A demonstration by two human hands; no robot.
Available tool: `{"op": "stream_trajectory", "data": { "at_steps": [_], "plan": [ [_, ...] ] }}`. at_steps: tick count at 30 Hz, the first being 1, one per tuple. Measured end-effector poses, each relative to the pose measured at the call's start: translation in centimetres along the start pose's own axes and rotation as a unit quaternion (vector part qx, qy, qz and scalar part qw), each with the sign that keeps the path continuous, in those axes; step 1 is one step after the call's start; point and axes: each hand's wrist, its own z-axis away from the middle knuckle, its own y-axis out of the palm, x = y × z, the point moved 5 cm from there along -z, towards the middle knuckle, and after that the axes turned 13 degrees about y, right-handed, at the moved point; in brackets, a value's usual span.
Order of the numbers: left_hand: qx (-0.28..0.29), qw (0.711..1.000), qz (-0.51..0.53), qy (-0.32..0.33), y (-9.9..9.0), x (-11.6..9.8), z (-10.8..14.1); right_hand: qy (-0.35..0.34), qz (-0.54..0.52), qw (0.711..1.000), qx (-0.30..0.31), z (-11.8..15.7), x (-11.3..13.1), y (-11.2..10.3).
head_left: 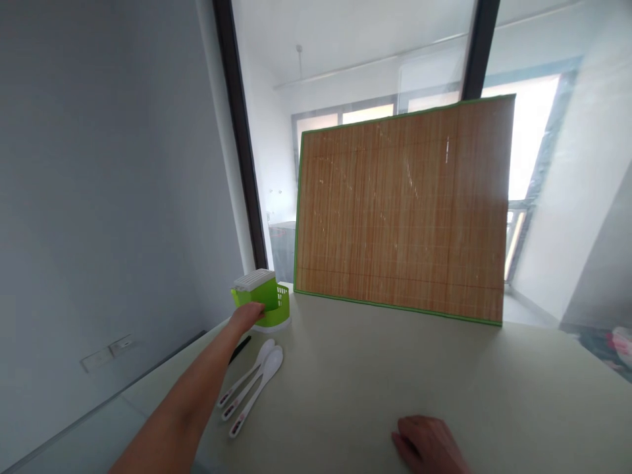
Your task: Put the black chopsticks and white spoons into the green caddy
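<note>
A bright green utensil holder (282, 315) with a white slotted top and white base stands on the table at the left. My left hand (251, 315) reaches to its near side and is closed on it; most of the fingers are out of sight. Just below lie three white spoons (274, 362), fanned with their bowls together and dark marks on the handle ends. A thin black stick (239, 349) is partly covered by my left forearm. Near the front edge, my right hand (428, 444) rests on the table, fingers curled, with nothing visible in it.
A bamboo mat (399, 217) with green edging stands upright along the back of the pale table (340, 368). Behind it is a glass partition with dark frames (241, 131). A grey wall with a socket plate (106, 353) lies left. Patterned fabric (609, 349) shows at right.
</note>
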Motion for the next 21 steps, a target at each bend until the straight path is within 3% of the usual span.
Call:
{"op": "stream_trajectory", "data": {
  "at_steps": [6,10,13,17,21],
  "plan": [
    [-0.070,0.997,-0.005,-0.024,-1.4,-1.5,1.9,-0.003,-0.014,1.000,-0.016,0.0,0.0,-0.2],
    [-0.135,0.990,-0.004,-0.029,-2.0,-5.2,4.0,-0.009,-0.022,0.999,-0.027,0.0,0.0,-0.2],
    [-0.163,0.986,0.017,0.021,-1.4,-11.0,5.8,-0.007,-0.021,1.000,-0.018,0.0,0.0,0.0],
    [-0.204,0.946,0.150,0.204,0.0,-22.3,8.2,-0.006,-0.014,1.000,-0.015,-0.1,0.0,-0.2],
    [-0.210,0.901,0.193,0.327,1.5,-32.8,9.6,-0.001,-0.014,1.000,-0.010,0.0,0.1,-0.5]
  ]
}}
